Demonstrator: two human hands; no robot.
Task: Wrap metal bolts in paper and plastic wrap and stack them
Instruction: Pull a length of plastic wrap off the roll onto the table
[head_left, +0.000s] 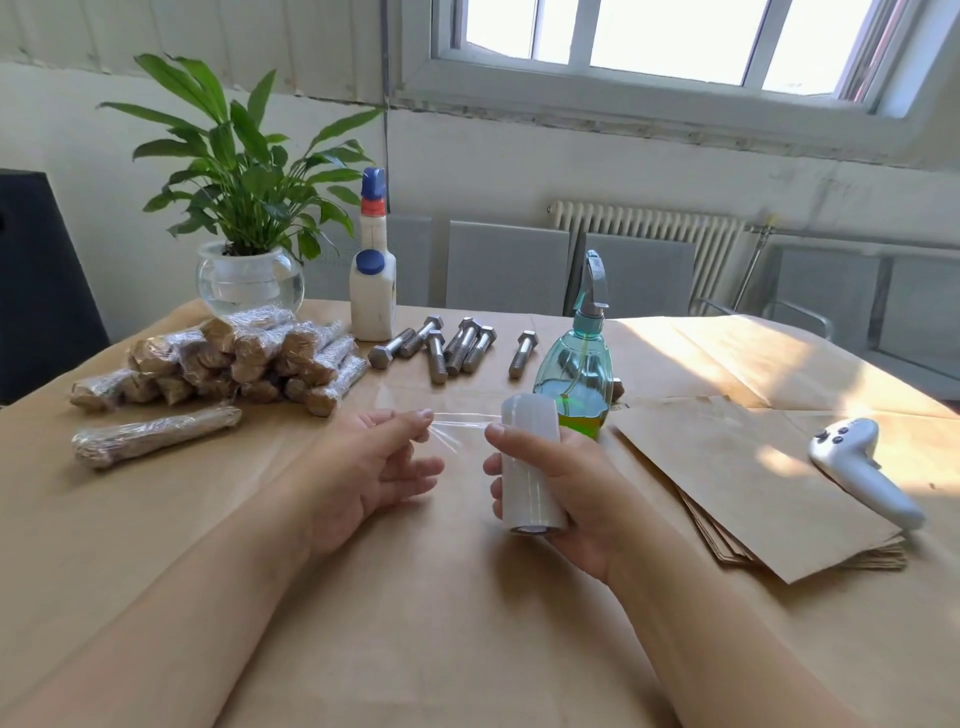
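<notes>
Your right hand (566, 483) is gripping the plastic wrap roll (531, 465) while your left hand (374, 467) is pinching its loose end. Bare bolts (457, 345) are lying at 12 o'clock, wrapped bolts (223, 358) piling at 10 o'clock on the table (415, 623).

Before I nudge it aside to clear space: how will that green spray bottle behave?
The spray bottle stands tall on a narrow base, so a high push may tip it. Liquid fills only its bottom, so it is probably fairly light. Its smooth, rounded plastic may be slippery.

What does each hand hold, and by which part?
The right hand holds the wrap roll around its side. The left hand pinches the film's loose end.
</notes>
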